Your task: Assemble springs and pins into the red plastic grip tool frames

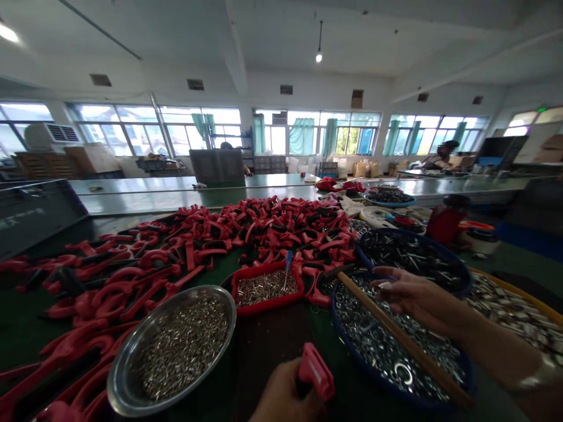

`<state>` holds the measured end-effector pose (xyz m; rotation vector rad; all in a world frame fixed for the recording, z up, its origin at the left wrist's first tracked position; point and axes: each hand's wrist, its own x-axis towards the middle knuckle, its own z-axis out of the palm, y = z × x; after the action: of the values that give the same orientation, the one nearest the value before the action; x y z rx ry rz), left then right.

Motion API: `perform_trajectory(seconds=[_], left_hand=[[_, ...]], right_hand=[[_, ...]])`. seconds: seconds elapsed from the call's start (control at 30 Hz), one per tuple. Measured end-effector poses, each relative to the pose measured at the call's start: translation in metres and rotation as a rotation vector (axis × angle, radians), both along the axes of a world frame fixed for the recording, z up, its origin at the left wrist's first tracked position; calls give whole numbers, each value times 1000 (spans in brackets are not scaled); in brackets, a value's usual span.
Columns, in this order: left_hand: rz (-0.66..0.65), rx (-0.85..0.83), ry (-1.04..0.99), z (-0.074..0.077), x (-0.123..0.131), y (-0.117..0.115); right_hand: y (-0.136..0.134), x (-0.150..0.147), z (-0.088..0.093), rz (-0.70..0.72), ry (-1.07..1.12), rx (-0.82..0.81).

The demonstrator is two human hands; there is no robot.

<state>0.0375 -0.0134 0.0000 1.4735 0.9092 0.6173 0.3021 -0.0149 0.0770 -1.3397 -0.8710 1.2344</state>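
Windows (143, 138) line the upper part of the frame behind a dark green tabletop (20, 306) crowded with parts. At the bottom centre is a red plastic piece (317, 371), gripped by the curled left hand (284, 394). Right hand (398, 293), at centre right, is over a blue basin (336, 328) of shiny metal bits, its fingers partly spread; a small pale spot shows at the fingertips, but I cannot tell whether it is something held. Under that hand, a wooden handle (402, 339) slants across the basin. Just above the left hand sits a red tray (269, 308) of small pins, with a steel bowl (118, 384) of similar pins at lower left. Beyond them, red-and-black handles (264, 225) are heaped from the left edge to the centre. At upper right, another person (442, 159) is beside a far table.
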Motion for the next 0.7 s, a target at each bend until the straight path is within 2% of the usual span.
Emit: perform_trajectory(seconds=[0.13, 0.3, 0.37, 0.47, 0.7], left_hand=[[-52, 316, 163, 16, 28, 21], [-134, 557, 406, 28, 88, 43], [-170, 576, 450, 31, 107, 44], [-212, 575, 476, 34, 121, 40], [-185, 458, 420, 33, 127, 43]], right_hand=[[-36, 6, -9, -57, -87, 14], [-51, 0, -22, -111, -114, 17], [-55, 1, -26, -129, -81, 24], [-61, 8, -31, -158, -29, 16], [-70, 16, -35, -205, -41, -2]])
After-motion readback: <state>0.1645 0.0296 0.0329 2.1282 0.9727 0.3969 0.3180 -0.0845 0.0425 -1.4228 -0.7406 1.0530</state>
